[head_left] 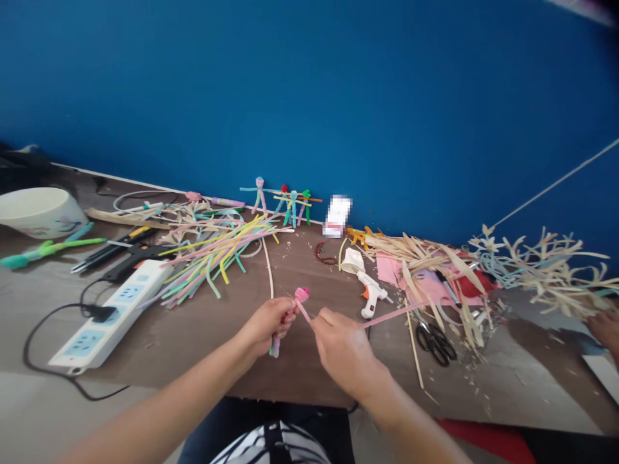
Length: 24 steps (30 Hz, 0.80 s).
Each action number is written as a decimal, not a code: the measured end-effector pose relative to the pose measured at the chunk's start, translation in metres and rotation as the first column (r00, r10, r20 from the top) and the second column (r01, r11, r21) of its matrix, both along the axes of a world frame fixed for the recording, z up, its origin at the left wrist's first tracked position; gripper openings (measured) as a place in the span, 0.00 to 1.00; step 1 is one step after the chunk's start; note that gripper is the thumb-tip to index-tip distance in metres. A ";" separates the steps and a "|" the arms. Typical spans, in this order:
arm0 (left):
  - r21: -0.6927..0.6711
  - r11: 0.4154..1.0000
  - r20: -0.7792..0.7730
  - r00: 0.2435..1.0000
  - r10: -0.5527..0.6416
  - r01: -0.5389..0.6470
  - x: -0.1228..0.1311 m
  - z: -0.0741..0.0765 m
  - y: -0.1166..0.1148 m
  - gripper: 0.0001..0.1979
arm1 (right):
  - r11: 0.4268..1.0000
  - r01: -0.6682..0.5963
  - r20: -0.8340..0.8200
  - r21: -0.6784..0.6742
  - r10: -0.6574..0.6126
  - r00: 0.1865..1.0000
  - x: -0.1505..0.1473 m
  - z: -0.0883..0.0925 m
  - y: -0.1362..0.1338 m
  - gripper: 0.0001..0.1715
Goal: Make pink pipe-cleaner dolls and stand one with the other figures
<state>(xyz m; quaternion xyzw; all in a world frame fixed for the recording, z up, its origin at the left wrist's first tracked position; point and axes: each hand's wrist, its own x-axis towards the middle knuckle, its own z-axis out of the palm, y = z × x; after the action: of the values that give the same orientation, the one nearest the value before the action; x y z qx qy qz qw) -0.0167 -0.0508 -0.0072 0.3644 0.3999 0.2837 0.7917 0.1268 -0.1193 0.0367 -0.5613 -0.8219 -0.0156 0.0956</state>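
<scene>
My left hand (271,324) is closed around a small pipe-cleaner figure (302,294). Its bright pink head sticks up above the fingers, and pastel ends show below them. My right hand (344,348) pinches a long pink pipe cleaner (394,314). One stretch of it runs taut between the two hands just under the pink head, and the free end trails off to the right over the table. Both hands are raised near the table's front edge. The grasped middle of the figure is hidden by my fingers.
Several finished pipe-cleaner figures (291,207) stand by the blue wall. Loose pipe cleaners (217,258) and a power strip (113,316) lie left. Rightward are a white glue gun (371,295), black scissors (435,343) and pale strips (411,251). Another person's hand (605,332) shows far right.
</scene>
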 end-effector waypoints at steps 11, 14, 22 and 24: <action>-0.402 0.915 0.333 0.938 0.099 0.046 0.002 0.010 -0.008 0.10 | 0.984 0.026 -0.296 0.174 0.027 0.955 0.011 -0.031 -0.004 0.12; -0.418 0.896 0.474 0.878 0.073 0.150 0.002 0.011 -0.011 0.10 | 0.985 0.043 -0.458 0.166 0.039 0.888 0.014 -0.035 0.002 0.11; -0.149 0.956 0.431 0.887 -0.166 0.252 0.003 0.010 -0.009 0.09 | 0.996 0.086 -0.696 0.025 -0.044 0.717 0.028 -0.039 0.027 0.09; -0.060 0.978 0.315 0.933 -0.173 0.201 0.002 0.010 -0.007 0.08 | 0.994 0.075 -0.708 -0.076 -0.107 0.698 0.031 -0.039 0.033 0.08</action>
<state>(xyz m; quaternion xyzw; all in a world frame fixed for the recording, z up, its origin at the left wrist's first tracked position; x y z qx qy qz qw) -0.0149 -0.0574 0.0026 0.3157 0.2477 0.2418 0.8835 0.1582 -0.0866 -0.0018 -0.5655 -0.6929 0.2143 0.3927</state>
